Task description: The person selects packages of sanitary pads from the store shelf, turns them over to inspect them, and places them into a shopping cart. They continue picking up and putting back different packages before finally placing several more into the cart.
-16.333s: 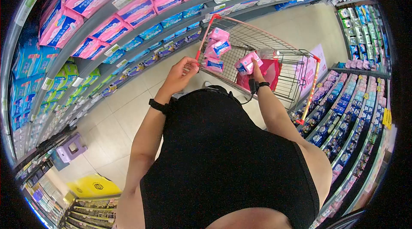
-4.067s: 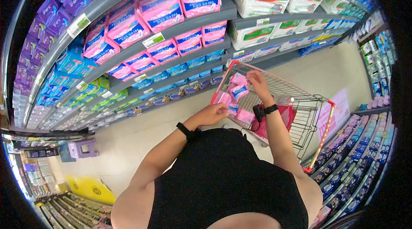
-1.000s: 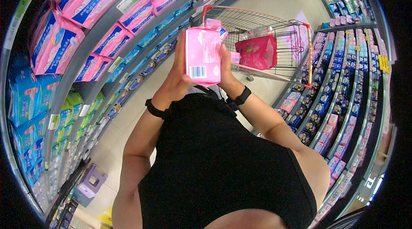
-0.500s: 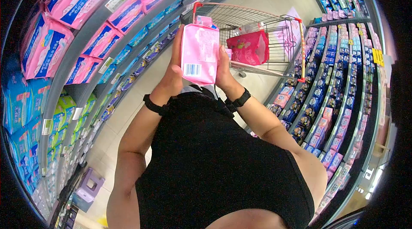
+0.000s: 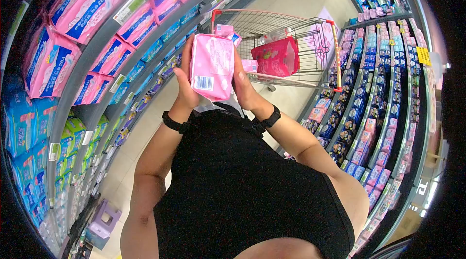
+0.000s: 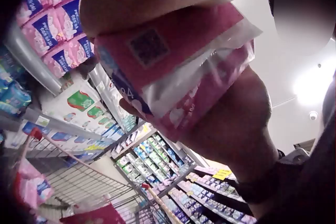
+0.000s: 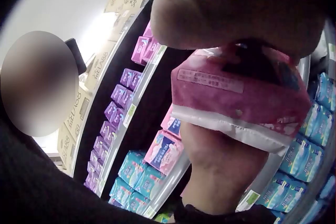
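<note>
Both hands hold up a pink plastic pack of sanitary pads (image 5: 212, 60) in front of the chest, its barcode side facing up toward the head. My left hand (image 5: 187, 89) grips its left side, with the thumb standing away from the wrapper. My right hand (image 5: 245, 91) holds the opposite side, its fingers partly hidden behind the pack. In the left wrist view, a sealed end of the pack (image 6: 173, 71) shows a square code. The right wrist view shows the pack's crimped white seam (image 7: 231, 127) between the two hands.
Beyond the hands stands a wire shopping cart (image 5: 276, 12) with smaller pink packs (image 5: 223, 30) and a red bag (image 5: 275, 59) in it. Shelves of pink pad packs (image 5: 80, 8) line the left; more stocked shelves (image 5: 364, 94) line the right. A purple stool (image 5: 104, 217) is on the floor.
Earlier, my right hand held a small pink pack over the cart, then both hands were among the cart's packs. Since then they have raised this larger pack. My left thumb has lifted off it.
</note>
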